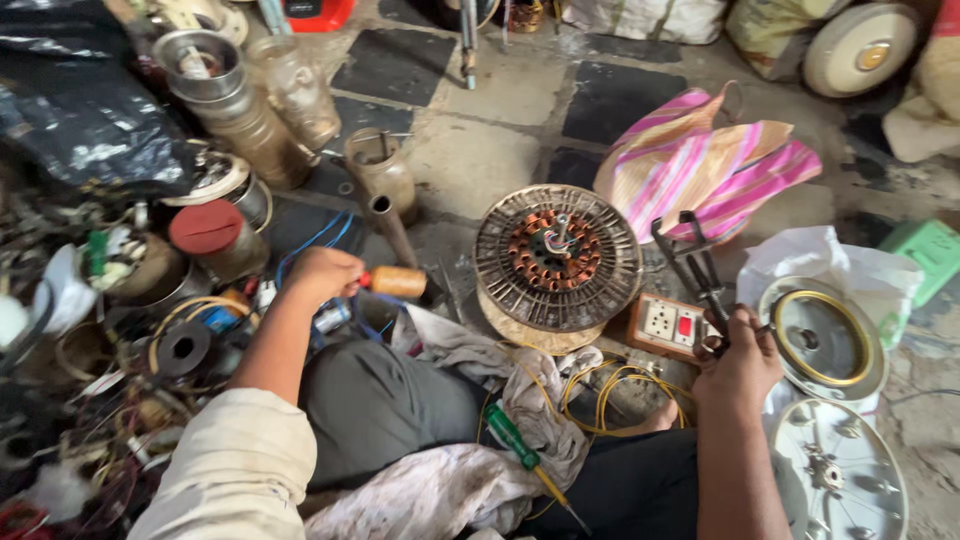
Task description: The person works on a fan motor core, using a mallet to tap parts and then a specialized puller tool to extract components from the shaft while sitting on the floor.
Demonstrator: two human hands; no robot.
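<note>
The round metal fan motor with copper coils lies open on the tiled floor, its shiny round covers off beside it. The left hand is closed on an orange-handled tool. The right hand is clamped on black pliers.

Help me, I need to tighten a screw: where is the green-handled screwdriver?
In the head view the green-handled screwdriver lies low and centre on the dirty cloth over the person's lap, beside the yellow wire, between both hands.

Motor: grey ribbed rim, copper-orange windings. Cloth bag: pink, tan and white stripes. Socket box: orange-brown, white face, red switch. Screwdriver: green handle, yellow tip end. Wire: yellow. Jar lid: red. Cover: grey with gold ring. Sleeve: cream. Trousers: dark grey.
</note>
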